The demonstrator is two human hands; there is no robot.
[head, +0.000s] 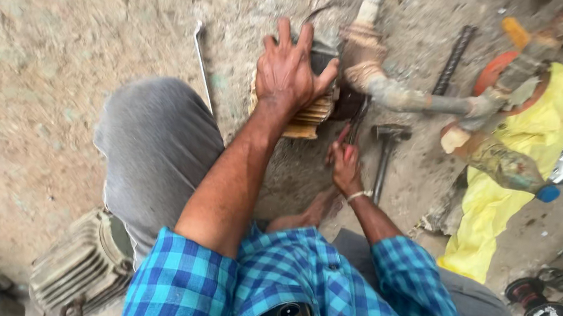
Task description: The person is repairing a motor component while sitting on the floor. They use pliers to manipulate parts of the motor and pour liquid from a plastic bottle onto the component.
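Dusty concrete floor [49, 50] lies open leftward; my left hand [291, 68] presses the ribbed tan motor housing [308, 115], right hand [344, 168] grips red-handled pliers [354, 127].

— The finned motor casing [307, 115]?
— Dull, grimy metal — ribbed, under the left hand [290, 72].
— And the pipe [380, 85]?
— Crusted, rough. The hammer [386, 155] is matt steel; the yellow cloth [498, 222] is soft and creased on coarse concrete ground [62, 51].
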